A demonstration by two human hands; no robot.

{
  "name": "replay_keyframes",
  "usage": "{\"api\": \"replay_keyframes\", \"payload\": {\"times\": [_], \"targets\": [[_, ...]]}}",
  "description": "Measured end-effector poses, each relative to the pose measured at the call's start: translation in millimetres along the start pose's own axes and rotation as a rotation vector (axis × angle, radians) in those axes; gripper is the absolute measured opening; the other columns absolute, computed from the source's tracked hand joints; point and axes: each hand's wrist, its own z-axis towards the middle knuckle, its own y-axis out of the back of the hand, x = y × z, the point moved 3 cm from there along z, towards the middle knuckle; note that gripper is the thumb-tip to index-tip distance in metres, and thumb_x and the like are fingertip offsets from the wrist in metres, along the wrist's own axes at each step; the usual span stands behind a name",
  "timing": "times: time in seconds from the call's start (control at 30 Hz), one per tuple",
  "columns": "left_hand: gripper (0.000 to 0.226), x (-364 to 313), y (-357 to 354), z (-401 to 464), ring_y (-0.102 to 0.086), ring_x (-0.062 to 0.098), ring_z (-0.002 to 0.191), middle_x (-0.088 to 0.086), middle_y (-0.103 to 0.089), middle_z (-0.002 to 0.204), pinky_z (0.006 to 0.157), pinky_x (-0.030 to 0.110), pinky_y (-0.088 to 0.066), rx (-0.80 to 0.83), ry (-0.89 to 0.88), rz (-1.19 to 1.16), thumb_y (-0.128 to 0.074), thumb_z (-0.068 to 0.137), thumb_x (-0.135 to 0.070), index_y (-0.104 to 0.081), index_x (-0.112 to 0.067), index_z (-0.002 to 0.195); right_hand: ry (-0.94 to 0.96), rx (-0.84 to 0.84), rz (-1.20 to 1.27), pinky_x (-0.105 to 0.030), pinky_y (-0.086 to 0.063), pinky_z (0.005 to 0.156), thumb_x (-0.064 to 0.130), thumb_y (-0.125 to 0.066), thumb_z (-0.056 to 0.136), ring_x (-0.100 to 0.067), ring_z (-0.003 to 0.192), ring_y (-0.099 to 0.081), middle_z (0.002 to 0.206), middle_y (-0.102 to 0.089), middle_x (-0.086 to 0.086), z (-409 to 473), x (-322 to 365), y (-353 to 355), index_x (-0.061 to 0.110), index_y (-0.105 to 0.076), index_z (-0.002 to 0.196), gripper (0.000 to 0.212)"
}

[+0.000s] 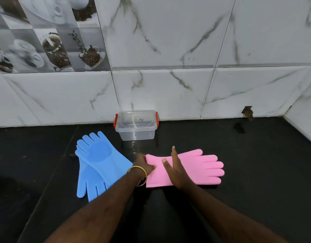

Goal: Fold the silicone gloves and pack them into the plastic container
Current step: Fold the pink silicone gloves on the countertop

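Fingers of the right hand (175, 170) are held straight and pressed together, edge-down across the pink silicone gloves (191, 168); the cuff end is pinched by the left hand (143, 165), thumb on top. On the black countertop (256, 163), the blue silicone gloves (96, 160) are seen stacked to the left, and the clear plastic container (136, 124) is set closed against the wall behind, red latches at its sides. A gold bangle (137, 175) is worn on the left wrist.

Single head-worn view: you look forward and down from above your own forearms onto the black counter (256, 172), close enough that both arms enter from the lower edge, with the marble-tiled wall (168, 41) facing you across the upper half.
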Motion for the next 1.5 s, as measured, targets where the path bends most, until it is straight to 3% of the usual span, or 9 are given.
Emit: {"api": "replay_keyframes", "payload": {"times": [0.1,0.33,0.63,0.73,0.9,1.03,1.27,1.4,1.5], "targets": [[0.088,0,2,-1,-0.053,0.028,0.122,0.011,-0.049,0.139,0.103,0.039,-0.048,0.035,-0.125,0.016,-0.079,0.077,-0.017,-0.023,-0.015,0.145,-0.050,-0.048,0.152,-0.035,-0.013,0.122,0.048,-0.038,0.101,-0.013,0.150,-0.011,0.165,-0.005,0.004,18,9,1,0.028,0.001,0.156,0.071],[0.055,1,-3,-2,-0.052,0.020,0.119,0.004,-0.055,0.133,0.094,0.021,-0.043,0.024,-0.350,0.197,-0.082,0.073,-0.014,-0.061,-0.021,0.123,-0.042,-0.108,0.267,-0.020,-0.017,0.108,0.041,-0.035,0.103,-0.012,0.148,-0.021,0.163,-0.016,0.005,25,-1,-5,0.027,-0.011,0.156,0.060],[0.066,-55,-10,-24,-0.050,0.022,0.121,0.008,-0.051,0.132,0.099,0.029,-0.046,0.030,-0.460,0.139,-0.075,0.073,-0.005,-0.051,-0.008,0.134,-0.098,-0.163,0.571,-0.032,-0.033,0.113,0.043,-0.036,0.103,-0.010,0.137,-0.041,0.153,-0.039,0.005,27,-8,1,0.021,-0.031,0.151,0.053],[0.047,-88,-24,-31,-0.058,0.025,0.105,0.012,-0.059,0.113,0.089,0.031,-0.050,0.002,-0.511,0.111,-0.072,0.070,0.001,-0.062,0.000,0.116,-0.089,-0.112,0.890,-0.022,-0.055,0.082,0.037,-0.039,0.104,-0.014,0.112,-0.065,0.123,-0.069,-0.007,23,-3,17,0.008,-0.056,0.130,0.043],[0.026,-122,-60,-32,-0.063,0.027,0.092,0.014,-0.062,0.102,0.073,0.032,-0.054,0.059,-0.500,0.194,-0.067,0.071,-0.002,-0.065,0.001,0.097,-0.197,-0.162,0.540,-0.018,-0.053,0.061,0.035,-0.042,0.102,-0.014,0.084,-0.070,0.084,-0.075,0.004,9,-7,62,0.021,-0.069,0.094,0.031],[0.026,-132,-93,-27,-0.061,0.024,0.094,0.015,-0.062,0.103,0.071,0.024,-0.043,0.113,-0.484,0.285,-0.070,0.077,-0.010,-0.064,0.002,0.100,-0.280,-0.124,0.530,-0.026,-0.058,0.064,0.034,-0.050,0.098,-0.015,0.084,-0.074,0.092,-0.077,-0.004,-5,-26,94,0.020,-0.071,0.100,0.026],[0.010,-139,-132,-27,-0.056,0.043,0.112,0.030,-0.055,0.121,0.092,0.038,-0.049,0.253,-0.482,0.387,-0.051,0.088,-0.013,-0.051,-0.011,0.098,-0.310,-0.164,0.500,-0.023,-0.055,0.057,0.016,-0.058,0.095,-0.011,0.073,-0.072,0.088,-0.075,-0.005,-25,-46,125,0.020,-0.066,0.100,0.010],[0.051,-134,-147,-19,-0.051,0.036,0.121,0.019,-0.045,0.135,0.101,0.043,-0.046,0.276,-0.425,0.481,-0.058,0.081,-0.025,-0.045,-0.014,0.128,-0.286,-0.172,0.351,-0.025,-0.057,0.070,0.012,-0.056,0.094,-0.011,0.082,-0.071,0.092,-0.073,0.001,-27,-52,132,0.019,-0.067,0.107,0.019],[0.086,-123,-151,-17,-0.030,0.034,0.141,0.013,-0.017,0.157,0.112,0.039,-0.034,0.361,-0.362,0.415,-0.062,0.082,-0.033,-0.015,-0.030,0.153,-0.252,-0.184,0.140,-0.029,-0.058,0.080,0.019,-0.060,0.091,-0.011,0.091,-0.070,0.100,-0.073,0.001,-22,-56,136,0.016,-0.065,0.119,0.029]]}}
